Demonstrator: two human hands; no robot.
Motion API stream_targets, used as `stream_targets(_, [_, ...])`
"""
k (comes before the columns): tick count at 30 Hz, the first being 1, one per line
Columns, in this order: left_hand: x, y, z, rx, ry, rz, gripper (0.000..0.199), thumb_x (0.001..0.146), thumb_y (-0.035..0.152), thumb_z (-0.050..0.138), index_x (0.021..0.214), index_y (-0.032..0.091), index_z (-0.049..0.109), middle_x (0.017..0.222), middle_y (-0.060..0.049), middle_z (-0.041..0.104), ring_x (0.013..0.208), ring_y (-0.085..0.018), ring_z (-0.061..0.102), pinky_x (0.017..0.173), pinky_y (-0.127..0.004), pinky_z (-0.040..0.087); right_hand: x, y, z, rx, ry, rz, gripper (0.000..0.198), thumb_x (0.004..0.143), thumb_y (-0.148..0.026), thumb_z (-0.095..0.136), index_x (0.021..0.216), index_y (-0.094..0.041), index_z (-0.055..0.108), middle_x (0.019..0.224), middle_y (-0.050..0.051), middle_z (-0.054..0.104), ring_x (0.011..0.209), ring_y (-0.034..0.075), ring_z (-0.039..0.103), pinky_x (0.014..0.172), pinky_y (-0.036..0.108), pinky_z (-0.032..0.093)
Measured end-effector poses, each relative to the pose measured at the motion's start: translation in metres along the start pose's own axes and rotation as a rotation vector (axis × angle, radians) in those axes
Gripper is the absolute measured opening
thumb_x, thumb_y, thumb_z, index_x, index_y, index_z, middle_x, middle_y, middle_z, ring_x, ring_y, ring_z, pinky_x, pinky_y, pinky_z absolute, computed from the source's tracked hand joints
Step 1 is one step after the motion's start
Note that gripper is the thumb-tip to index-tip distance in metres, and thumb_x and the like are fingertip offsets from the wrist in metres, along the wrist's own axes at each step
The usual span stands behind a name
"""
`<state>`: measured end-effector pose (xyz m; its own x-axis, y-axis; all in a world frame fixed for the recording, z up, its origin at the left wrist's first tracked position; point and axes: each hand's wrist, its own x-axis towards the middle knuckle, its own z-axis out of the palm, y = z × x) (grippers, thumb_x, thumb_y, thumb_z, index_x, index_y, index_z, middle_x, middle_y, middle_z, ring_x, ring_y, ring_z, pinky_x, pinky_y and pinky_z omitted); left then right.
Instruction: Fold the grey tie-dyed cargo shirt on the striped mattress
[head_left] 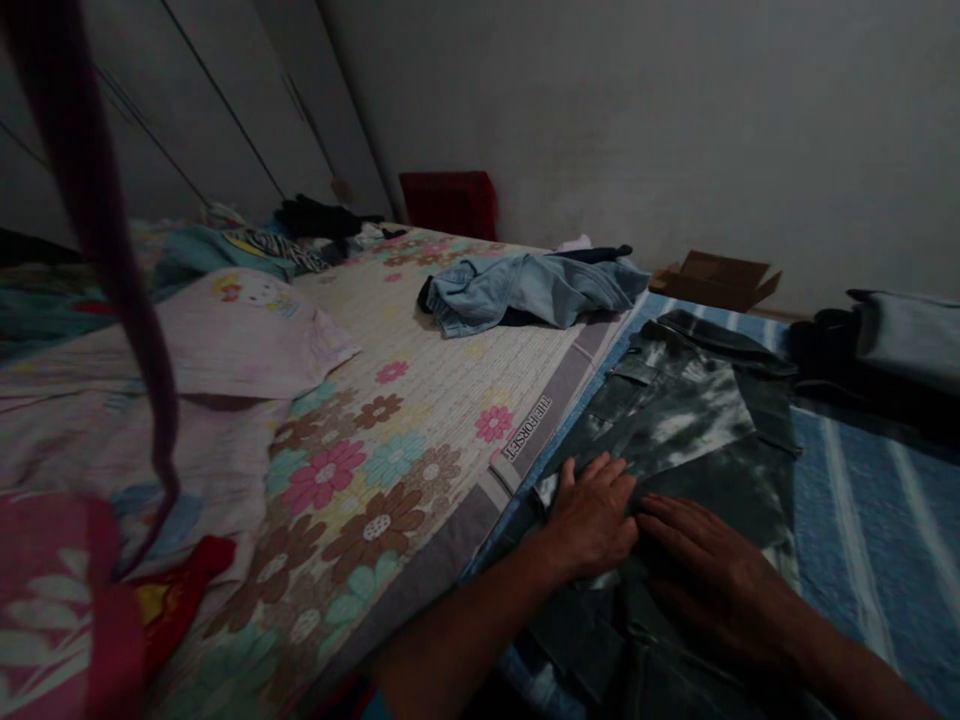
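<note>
A dark grey-green tie-dyed garment with pale blotches lies spread out in front of me, over a blue striped cover. Whether it is trousers or a jacket, I cannot tell. My left hand rests palm down on its middle, fingers stretched forward and slightly apart. Close beside it, my right hand lies on the same cloth with its fingers extended; its underside is in shadow. The two hands nearly meet at the fingertips. The near end of the garment runs below my forearms and is dim.
Left of the garment is a flowered mat with a grey edge. Light blue jeans lie on its far side. A cardboard box stands by the wall, dark folded clothes at right. A pink pillow and a dark hanging strap are at left.
</note>
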<state>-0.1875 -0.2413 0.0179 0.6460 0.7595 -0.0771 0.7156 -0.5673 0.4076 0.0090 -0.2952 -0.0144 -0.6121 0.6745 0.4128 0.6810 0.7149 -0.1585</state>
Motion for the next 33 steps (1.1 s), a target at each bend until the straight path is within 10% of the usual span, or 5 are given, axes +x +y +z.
stream_targets(33, [-0.007, -0.004, 0.0, 0.084, 0.064, 0.0, 0.037, 0.096, 0.035, 0.035, 0.127, 0.019, 0.047, 0.146, -0.01, 0.042, 0.138, -0.023, 0.03, 0.113, -0.054, 0.021, 0.005, -0.024, 0.014, -0.02, 0.03, 0.013, 0.046, 0.081, -0.007, 0.04, 0.122, -0.016, 0.059, 0.123, 0.013, 0.063, 0.117, 0.023, 0.057, 0.094, 0.038, 0.051])
